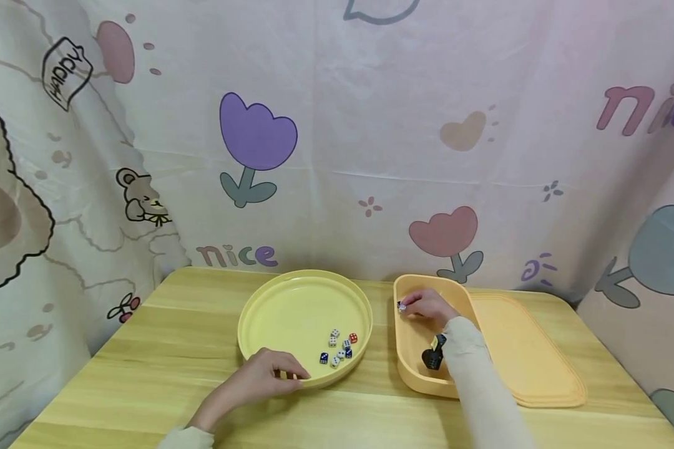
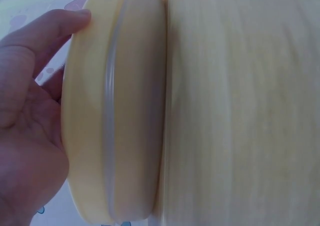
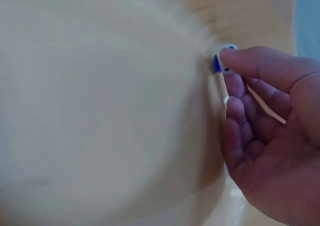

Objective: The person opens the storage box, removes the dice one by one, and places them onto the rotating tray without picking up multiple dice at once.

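Observation:
Several small dice lie in the round yellow tray (image 1: pixel 281 299), mostly white and blue ones, with a red die (image 1: pixel 353 338) near its right wall. My left hand (image 1: pixel 266 374) holds the tray's front rim, its thumb (image 2: pixel 75 18) against the wall in the left wrist view. Inside the orange rectangular bin (image 1: pixel 427 388), at its far left, my right hand (image 1: pixel 427 305) pinches a white die (image 3: pixel 230 58) between thumb and forefinger. A blue die (image 3: pixel 216 64) shows right beside that white one; whether it is also held is unclear.
A black object (image 1: pixel 434 354) with a yellow patch lies in the bin's near part, partly beside the right sleeve. A flat orange lid (image 1: pixel 539 355) rests on the wooden table (image 1: pixel 191 324) right of the bin. Behind hangs a printed curtain (image 1: pixel 348 125).

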### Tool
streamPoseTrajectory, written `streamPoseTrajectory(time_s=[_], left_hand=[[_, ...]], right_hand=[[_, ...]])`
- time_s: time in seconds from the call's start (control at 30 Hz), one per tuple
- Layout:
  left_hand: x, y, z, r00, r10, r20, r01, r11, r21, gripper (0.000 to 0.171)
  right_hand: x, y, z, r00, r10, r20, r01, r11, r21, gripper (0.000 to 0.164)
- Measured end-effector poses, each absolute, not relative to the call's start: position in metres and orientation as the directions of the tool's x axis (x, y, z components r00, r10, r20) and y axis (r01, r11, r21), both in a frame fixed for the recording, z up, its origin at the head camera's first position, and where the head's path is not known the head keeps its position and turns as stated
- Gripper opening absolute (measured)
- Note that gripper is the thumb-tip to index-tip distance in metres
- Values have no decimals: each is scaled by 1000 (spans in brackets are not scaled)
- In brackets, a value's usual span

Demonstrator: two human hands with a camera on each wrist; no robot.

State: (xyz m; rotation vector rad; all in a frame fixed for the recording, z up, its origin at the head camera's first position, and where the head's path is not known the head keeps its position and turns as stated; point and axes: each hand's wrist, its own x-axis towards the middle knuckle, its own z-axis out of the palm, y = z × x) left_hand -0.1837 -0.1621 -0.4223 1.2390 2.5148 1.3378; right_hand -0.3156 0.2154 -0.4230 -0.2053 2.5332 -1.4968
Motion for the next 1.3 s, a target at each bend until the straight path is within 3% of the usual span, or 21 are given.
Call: streamPoseTrajectory(time_s=[0.27,0.63,0.93,1.3], left_hand=[[-183,-162,-421,-700,653,291,608,329,723,11],[-184,-164,-422,-686,662,301,623,322,713,12],[-184,-162,-421,-689,663,293,616,323,718,13],[-184,-162,-421,-673,668,316,630,295,718,12]], right_hand=[[-308,218,-393,-967,-250,45,-153,432,-889,20],[-279,185,-364,-981,-161,105,-157,355,-922,17],[-259,152,-363,-979,-122,161,-194,357,-914,13],[-240,113,-378,-961,-184,206,-258,333,-907,14]])
